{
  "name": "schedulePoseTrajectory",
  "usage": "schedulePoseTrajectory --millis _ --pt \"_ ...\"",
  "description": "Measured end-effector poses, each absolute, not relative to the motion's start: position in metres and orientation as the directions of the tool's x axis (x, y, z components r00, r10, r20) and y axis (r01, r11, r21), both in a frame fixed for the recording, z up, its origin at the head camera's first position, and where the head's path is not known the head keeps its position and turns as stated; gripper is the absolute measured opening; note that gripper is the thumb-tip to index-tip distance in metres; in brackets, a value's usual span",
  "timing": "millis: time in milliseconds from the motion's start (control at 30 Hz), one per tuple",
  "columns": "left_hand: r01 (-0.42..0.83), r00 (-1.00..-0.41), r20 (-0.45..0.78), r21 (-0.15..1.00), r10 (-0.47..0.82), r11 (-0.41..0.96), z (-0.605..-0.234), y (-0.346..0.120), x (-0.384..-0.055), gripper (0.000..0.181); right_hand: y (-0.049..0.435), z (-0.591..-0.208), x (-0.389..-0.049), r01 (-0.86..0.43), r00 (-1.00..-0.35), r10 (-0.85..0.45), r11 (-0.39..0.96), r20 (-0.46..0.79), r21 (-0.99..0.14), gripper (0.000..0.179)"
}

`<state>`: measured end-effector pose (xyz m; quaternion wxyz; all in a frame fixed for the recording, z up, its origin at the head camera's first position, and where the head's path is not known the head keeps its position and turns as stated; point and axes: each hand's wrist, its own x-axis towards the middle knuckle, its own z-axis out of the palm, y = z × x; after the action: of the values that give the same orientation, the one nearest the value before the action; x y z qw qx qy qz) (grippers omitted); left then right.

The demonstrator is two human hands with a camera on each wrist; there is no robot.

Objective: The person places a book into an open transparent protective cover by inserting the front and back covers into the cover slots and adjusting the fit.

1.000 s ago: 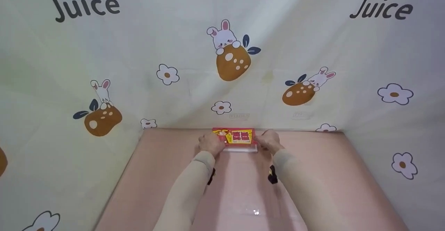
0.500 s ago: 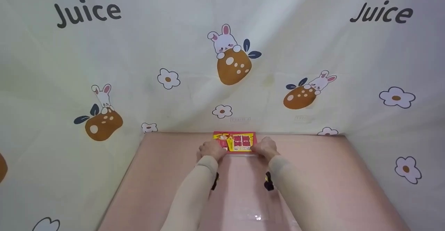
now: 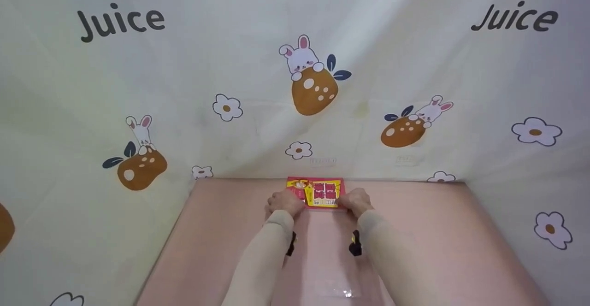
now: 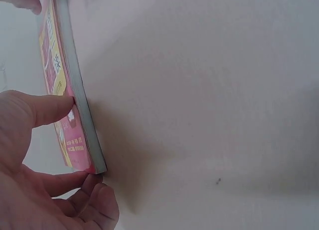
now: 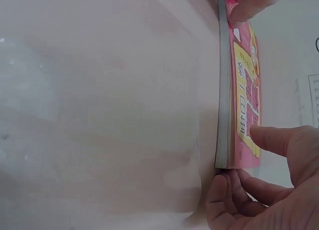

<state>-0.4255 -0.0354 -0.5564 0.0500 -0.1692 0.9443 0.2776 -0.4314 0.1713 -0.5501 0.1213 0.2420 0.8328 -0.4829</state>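
A thin book [image 3: 322, 194] with a red, pink and yellow cover lies flat at the far edge of the table, its cover facing up. My left hand [image 3: 286, 202] holds its left end; in the left wrist view the thumb [image 4: 55, 109] rests on the cover and the other fingers curl at the end edge. At the right end my right hand [image 3: 356, 201] grips likewise, thumb [image 5: 269, 137] on the cover and curled fingers at the corner. A pale grey layer [image 5: 224, 90] shows beneath the cover along the front side.
The pink tabletop [image 3: 415, 232] meets a printed cloth backdrop [image 3: 258, 135] just behind the book. Cloth walls also rise at both sides. Shiny clear film [image 3: 345, 292] lies on the table toward the front. Black wrist gear [image 3: 356, 244] hangs under each forearm.
The book's cover has come down from a tilt above a white layer to lie flat over it. Both hands have lowered with it, and the head view has shifted slightly.
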Motion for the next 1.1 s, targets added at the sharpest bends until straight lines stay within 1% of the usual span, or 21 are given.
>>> schedulePoseTrajectory --millis 133,200,433,633,700,800,900,1033,1100 --pt "-0.368 -0.93 -0.221 0.604 -0.295 0.707 -0.548 -0.039 -0.421 0.048 0.173 -0.554 -0.438 0.548 -0.835 0.305 0.373 -0.459 -0.749 0.052" --pt "-0.366 -0.93 -0.23 0.628 -0.286 0.687 -0.549 -0.042 -0.421 0.049 0.174 -0.556 -0.439 0.545 -0.836 0.313 0.376 -0.452 -0.749 0.05" --pt "-0.37 -0.929 -0.236 0.65 -0.287 0.664 -0.56 -0.048 -0.432 0.05 0.173 -0.556 -0.437 0.531 -0.844 0.319 0.38 -0.432 -0.757 0.038" --pt "-0.392 -0.917 -0.245 0.695 -0.313 0.603 -0.555 -0.051 -0.432 0.045 0.171 -0.551 -0.435 0.512 -0.855 0.294 0.354 -0.426 -0.783 0.043" --pt "-0.393 -0.916 -0.244 0.7 -0.317 0.596 -0.556 -0.051 -0.431 0.042 0.171 -0.552 -0.434 0.519 -0.851 0.295 0.347 -0.434 -0.781 0.044" --pt "-0.391 -0.916 -0.242 0.717 -0.32 0.577 -0.556 -0.05 -0.43 0.042 0.172 -0.553 -0.431 0.523 -0.847 0.297 0.323 -0.44 -0.789 0.045" --pt "-0.394 -0.912 -0.244 0.743 -0.33 0.54 -0.556 -0.049 -0.429 0.051 0.172 -0.554 -0.43 0.519 -0.846 0.299 0.267 -0.442 -0.812 0.046" --pt "-0.409 -0.903 -0.258 0.765 -0.345 0.498 -0.555 -0.048 -0.428 0.065 0.173 -0.557 -0.433 0.512 -0.841 0.309 0.193 -0.444 -0.837 0.038" --pt "-0.411 -0.901 -0.263 0.772 -0.346 0.484 -0.554 -0.047 -0.429 0.069 0.174 -0.561 -0.437 0.512 -0.838 0.315 0.166 -0.446 -0.843 0.033"
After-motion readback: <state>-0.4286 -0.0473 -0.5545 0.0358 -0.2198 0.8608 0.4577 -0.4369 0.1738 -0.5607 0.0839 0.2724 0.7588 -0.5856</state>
